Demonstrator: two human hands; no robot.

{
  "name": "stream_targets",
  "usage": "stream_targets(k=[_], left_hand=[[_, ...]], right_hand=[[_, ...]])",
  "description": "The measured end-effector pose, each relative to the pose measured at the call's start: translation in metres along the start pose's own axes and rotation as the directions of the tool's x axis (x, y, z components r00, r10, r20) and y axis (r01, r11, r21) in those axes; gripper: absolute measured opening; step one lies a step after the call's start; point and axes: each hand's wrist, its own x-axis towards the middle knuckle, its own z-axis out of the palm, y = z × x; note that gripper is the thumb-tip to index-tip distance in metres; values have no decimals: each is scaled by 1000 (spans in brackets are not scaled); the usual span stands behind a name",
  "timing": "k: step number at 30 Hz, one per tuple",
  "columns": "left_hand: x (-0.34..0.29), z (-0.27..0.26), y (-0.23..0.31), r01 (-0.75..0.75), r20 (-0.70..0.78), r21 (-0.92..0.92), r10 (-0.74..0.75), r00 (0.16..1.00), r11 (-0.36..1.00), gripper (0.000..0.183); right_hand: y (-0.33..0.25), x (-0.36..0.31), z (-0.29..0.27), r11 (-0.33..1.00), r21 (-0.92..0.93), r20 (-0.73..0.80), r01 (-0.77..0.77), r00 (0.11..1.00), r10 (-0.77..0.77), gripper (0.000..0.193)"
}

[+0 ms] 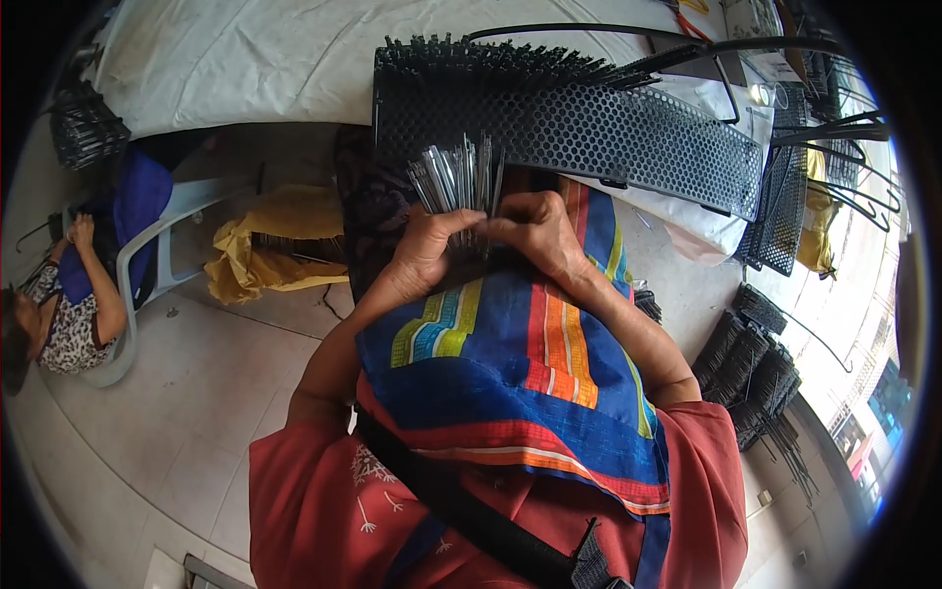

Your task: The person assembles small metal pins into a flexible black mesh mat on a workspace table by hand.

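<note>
Working through a bunch of rods (456, 175) seems the step in hand, perhaps evening or picking them out. The left hand (429, 239) is clamped on the bunch, thumb laid across it, the fingers behind mostly hidden. The rods stand in the middle, above the lap, their pale tops fanned apart and pointing away from the body. Just right of them, the right hand (543, 234) curls in at the bunch's edge; whether its fingertips meet or pinch a rod, I cannot tell. My guess is that the next move calls for a firm left grip and small, precise work by the right fingertips, so that the bunch does not spill.

Around this, at the far left, a co-worker (69, 319) sits in a pale chair (186, 201), well apart. Nearer, a yellow sack (235, 265) lies open on the floor with thin rods in it. Under the hands spreads a striped apron (491, 344). Beyond the rods and to their right, a perforated black tray (589, 137) rests on the cloth-covered table (235, 59), dark sticks (471, 64) bristling along its far side. It could block a forward reach. At the right, black bundles (751, 368) crowd the floor.
</note>
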Motion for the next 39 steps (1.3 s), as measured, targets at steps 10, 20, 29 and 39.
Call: stream_targets(k=[10, 20, 29, 39], left_hand=[[4, 0, 2, -89, 40, 144, 84, 996, 986, 46], [0, 4, 7, -72, 52, 225, 61, 997, 972, 46], [0, 8, 7, -80, 35, 170, 75, 997, 982, 36], [5, 2, 2, -156, 9, 289, 161, 987, 944, 35]], right_hand=[[16, 24, 10, 936, 333, -182, 114, 982, -55, 22], [3, 19, 4, 952, 304, -146, -33, 986, 81, 12], [4, 19, 6, 936, 351, -195, -20, 976, 94, 14], [4, 15, 3, 941, 337, -173, -9, 982, 71, 13]])
